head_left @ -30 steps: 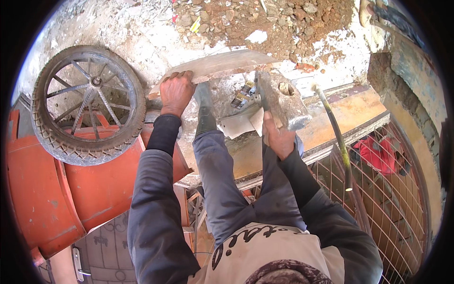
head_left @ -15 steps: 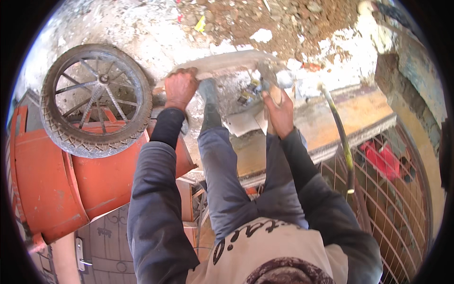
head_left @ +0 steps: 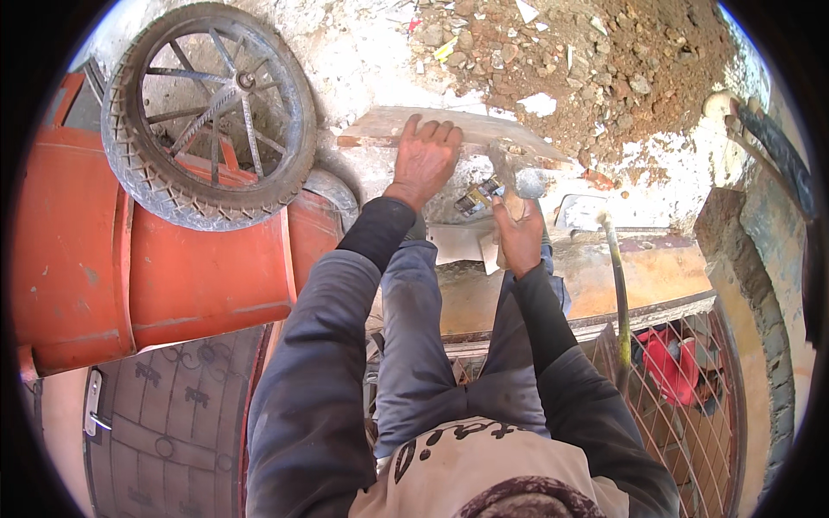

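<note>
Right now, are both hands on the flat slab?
No, only the left hand is on the flat slab, while the right hand grips a wooden-handled hammer.

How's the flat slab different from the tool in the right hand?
The slab is long and wide; the tool is much smaller. The slab is flat, while the tool has a rounded grey end. The left hand rests its fingers on the slab, but the right hand grips the tool. Both have a hand on them.
</note>
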Motion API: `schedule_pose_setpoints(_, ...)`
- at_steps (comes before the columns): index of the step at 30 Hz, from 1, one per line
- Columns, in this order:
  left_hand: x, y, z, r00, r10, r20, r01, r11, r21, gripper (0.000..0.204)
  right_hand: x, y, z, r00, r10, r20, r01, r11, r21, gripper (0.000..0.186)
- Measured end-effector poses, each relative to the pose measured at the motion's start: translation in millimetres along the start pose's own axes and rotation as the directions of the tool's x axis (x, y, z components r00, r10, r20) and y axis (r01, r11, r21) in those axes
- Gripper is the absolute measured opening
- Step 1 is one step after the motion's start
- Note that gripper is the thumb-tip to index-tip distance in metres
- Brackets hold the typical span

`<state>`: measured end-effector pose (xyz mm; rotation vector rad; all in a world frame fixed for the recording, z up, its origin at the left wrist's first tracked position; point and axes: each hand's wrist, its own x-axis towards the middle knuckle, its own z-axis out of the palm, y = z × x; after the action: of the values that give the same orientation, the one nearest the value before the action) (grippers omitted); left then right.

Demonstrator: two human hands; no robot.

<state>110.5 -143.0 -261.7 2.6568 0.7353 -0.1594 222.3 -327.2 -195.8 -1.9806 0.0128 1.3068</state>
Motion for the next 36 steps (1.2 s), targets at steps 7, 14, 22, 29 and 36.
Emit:
schedule_pose_setpoints(7,9.8,32.2,15.6,0.99,-0.07,-0.119,0.061,0.995,-0.078,0.018,5.6,-16.9,-7.1,0.982,-0.187,0.031,0.189,0.979,-0.073,0.026)
schedule_pose_setpoints(14,-2.4,24.5,23.0,0.996,-0.03,-0.089,0.021,0.994,-0.11,0.012,-17.0,-65.3,-6.4,0.959,-0.007,0.285,0.035,0.995,-0.094,0.017)
schedule_pose_setpoints(22,8.5,12.2,35.2,0.95,0.053,-0.308,-0.059,0.998,-0.009,0.015,12.4,-147.3,23.6,0.511,-0.271,0.816,0.698,0.685,-0.209,0.044)
schedule_pose_setpoints(29,3.1,20.3,38.9,0.967,-0.013,-0.255,-0.032,0.985,-0.17,0.018,62.3,-120.1,62.6,0.587,-0.379,0.716,0.787,0.475,-0.394,0.042)
schedule_pose_setpoints(36,7.9,7.6,24.5,0.988,0.019,-0.152,-0.044,0.986,-0.162,0.022,38.0,-149.3,64.8,0.539,-0.201,0.818,0.753,0.55,-0.361,0.045)
